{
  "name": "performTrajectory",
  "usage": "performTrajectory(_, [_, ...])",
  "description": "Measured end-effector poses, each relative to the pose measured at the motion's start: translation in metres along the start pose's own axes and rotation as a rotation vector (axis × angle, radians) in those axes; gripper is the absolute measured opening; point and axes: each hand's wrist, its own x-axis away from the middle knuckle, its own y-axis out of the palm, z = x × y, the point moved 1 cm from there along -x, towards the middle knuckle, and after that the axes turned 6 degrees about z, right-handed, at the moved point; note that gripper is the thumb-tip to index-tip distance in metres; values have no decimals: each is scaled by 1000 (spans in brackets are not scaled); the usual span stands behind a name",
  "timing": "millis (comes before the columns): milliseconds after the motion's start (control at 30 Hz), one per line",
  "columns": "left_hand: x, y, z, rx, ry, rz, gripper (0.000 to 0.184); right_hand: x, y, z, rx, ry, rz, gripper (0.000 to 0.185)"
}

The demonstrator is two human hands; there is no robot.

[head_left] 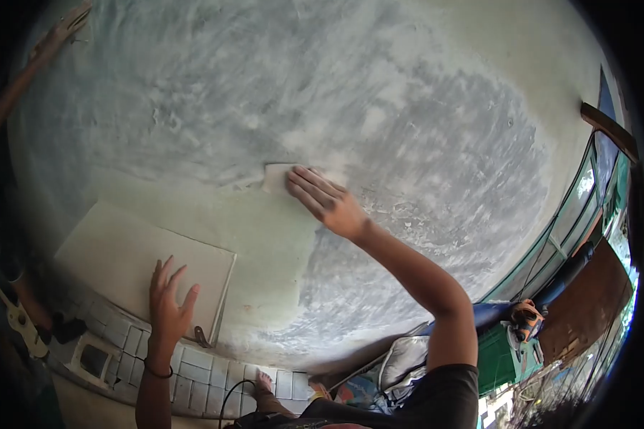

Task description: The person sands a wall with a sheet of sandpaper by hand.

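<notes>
My right hand (325,196) presses a pale rectangular piece of sandpaper (276,176) flat against a wall (250,86) with patchy grey and whitish skim coat. The fingers lie together over the sheet, covering much of it. My left hand (169,297) is raised with its fingers spread and holds nothing. It is in front of a white rectangular panel (136,247) low on the wall; whether it touches the panel I cannot tell.
At upper left, another person's hand (70,25) reaches to the wall. Grey blocks (193,375) line the wall's foot. An orange-and-black tool (527,319) and a green container (495,361) are at right, below a window frame (557,243). A wooden piece (608,131) juts out above.
</notes>
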Motion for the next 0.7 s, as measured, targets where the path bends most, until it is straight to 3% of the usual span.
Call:
performTrajectory(200, [6, -23, -13, 80, -58, 113, 40, 31, -17, 1, -58, 92, -24, 43])
performTrajectory(300, [7, -16, -13, -36, -25, 101, 46, 41, -18, -4, 0, 161, -39, 43])
performTrajectory(533, [10, -8, -12, -180, -49, 47, 53, -20, 15, -22, -56, 188, 88, 47])
performTrajectory(700, [10, -12, -9, -237, -66, 33, 50, 43, -2, -6, -7, 132, 55, 52])
